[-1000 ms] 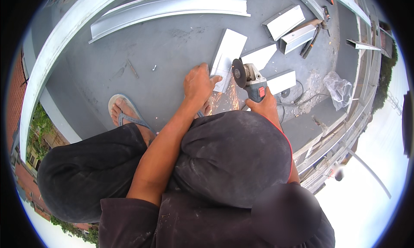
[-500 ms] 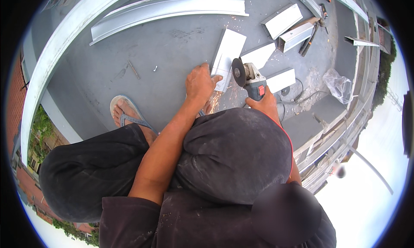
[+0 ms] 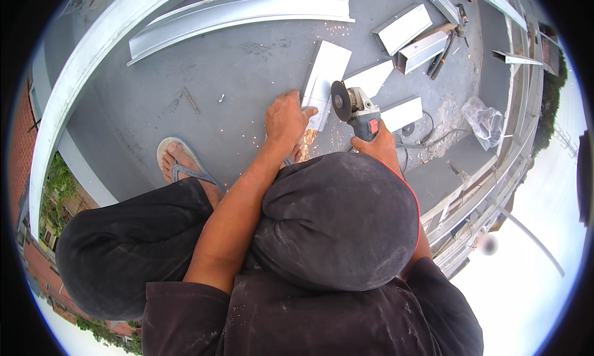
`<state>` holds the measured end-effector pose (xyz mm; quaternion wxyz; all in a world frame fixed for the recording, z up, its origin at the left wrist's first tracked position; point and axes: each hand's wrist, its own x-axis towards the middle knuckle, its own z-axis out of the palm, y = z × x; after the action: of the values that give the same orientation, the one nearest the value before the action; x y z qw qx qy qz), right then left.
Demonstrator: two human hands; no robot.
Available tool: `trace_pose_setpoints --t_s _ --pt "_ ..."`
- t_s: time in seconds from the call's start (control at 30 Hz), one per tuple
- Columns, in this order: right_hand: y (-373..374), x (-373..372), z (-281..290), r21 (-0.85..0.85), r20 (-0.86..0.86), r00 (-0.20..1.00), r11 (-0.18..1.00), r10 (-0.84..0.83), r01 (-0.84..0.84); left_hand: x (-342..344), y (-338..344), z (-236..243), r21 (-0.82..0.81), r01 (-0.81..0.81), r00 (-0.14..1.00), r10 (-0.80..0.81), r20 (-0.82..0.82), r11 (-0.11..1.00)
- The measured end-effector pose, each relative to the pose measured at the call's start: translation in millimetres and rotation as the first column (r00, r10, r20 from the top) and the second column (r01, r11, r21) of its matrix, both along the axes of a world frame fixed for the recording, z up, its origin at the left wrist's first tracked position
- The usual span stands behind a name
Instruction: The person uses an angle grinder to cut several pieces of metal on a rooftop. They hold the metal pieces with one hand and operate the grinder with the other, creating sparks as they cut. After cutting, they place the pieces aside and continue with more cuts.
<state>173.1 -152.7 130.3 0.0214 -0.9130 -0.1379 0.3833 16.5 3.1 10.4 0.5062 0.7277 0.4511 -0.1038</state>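
Note:
An angle grinder (image 3: 363,116) with a dark disc (image 3: 340,100) is in my right hand (image 3: 378,143), its fingers wrapped round the grey body. The disc stands just right of a short silver metal channel piece (image 3: 328,68) on the floor. My left hand (image 3: 286,119) is closed on the near left edge of that piece, thumb on its top face. Thin lines are marked across the piece near my thumb. Orange sparks (image 3: 309,139) spray around its near end and scatter over the floor. Whether the disc touches the metal I cannot tell.
Cut channel pieces (image 3: 402,29) lie to the right, with pliers (image 3: 440,60) and a hammer (image 3: 447,29) among them. A long channel (image 3: 247,17) lies at the far side. A clear plastic bag (image 3: 482,122) and a cable (image 3: 427,142) are on the right. My sandalled foot (image 3: 180,161) is at left.
Both hands stay nearly in place, with the grinder still beside the metal piece. The sparks have shifted in pattern. A dark round blur at lower right is gone.

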Motion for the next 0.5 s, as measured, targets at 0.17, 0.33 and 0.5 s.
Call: trace_pose_setpoints --t_s 0.17,0.33,0.5 --pt "3.3 2.6 1.4 0.007 -0.038 0.998 0.999 -0.042 0.043 -0.2 -1.6 0.1 0.032 -0.018 1.000 0.018 0.024 0.999" --pt "4.8 3.5 0.3 -0.026 -0.018 1.000 1.000 -0.001 0.001 -1.2 -1.5 3.0 0.024 -0.036 0.999 0.036 0.021 0.999" --pt "7.5 4.5 1.3 0.006 -0.034 0.999 1.000 -0.011 0.012 -2.0 -2.1 5.4 0.017 -0.064 0.997 0.064 0.032 0.998"
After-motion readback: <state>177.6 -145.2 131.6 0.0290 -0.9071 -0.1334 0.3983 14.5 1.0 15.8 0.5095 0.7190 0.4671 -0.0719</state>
